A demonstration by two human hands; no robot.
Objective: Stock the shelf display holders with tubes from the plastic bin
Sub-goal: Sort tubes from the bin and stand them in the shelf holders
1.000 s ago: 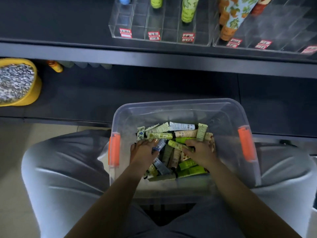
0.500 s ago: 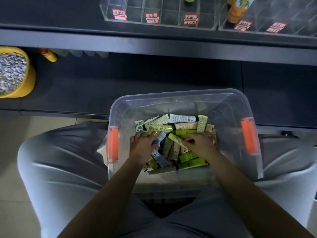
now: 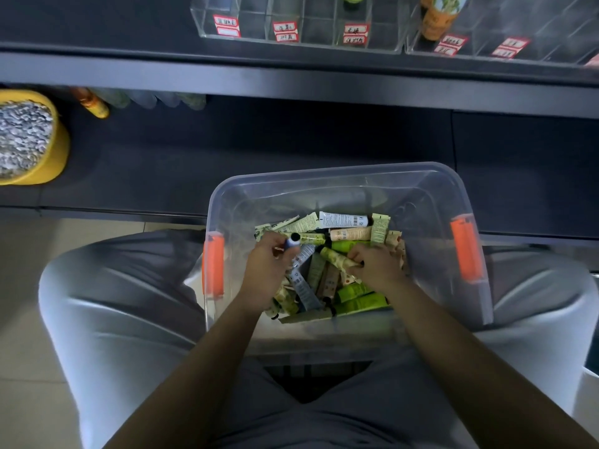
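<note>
— So, far left first: what is listed?
— Item one: yellow tub [image 3: 48,163] of pale granules on the lower shelf, an orange bottle [image 3: 92,103] lying near it. Neither concerns me.
— And the stock?
— Item two: plastic bin [image 3: 324,171], clear, with orange latches [image 3: 214,264], set between my knees. Loose tubes [image 3: 353,291] lie heaped on its floor: greens, creams, greys.
— Hands?
— Both inside the bin. Entry for my left hand [image 3: 269,270]: fingers curled round a blue-grey tube [image 3: 293,245], its end raised above the heap. Entry for my right hand [image 3: 376,267]: fingertips pinching the end of a leaf-patterned tube [image 3: 337,259] that lies across the others.
— How do you lift well?
— One tube per hand, I judge, drawn out along its own length so neighbours do not ride up with it; hold near the stiff cap end, not the soft middle.
— Destination?
— Item three: display holders [image 3: 252,37], clear and partitioned, on the upper shelf above, running off to the right, red price labels [image 3: 227,25] on their fronts. An orange container [image 3: 437,17] stands in one at the right. I would match each tube to its label before slotting it; which way up, I cannot tell from here.
</note>
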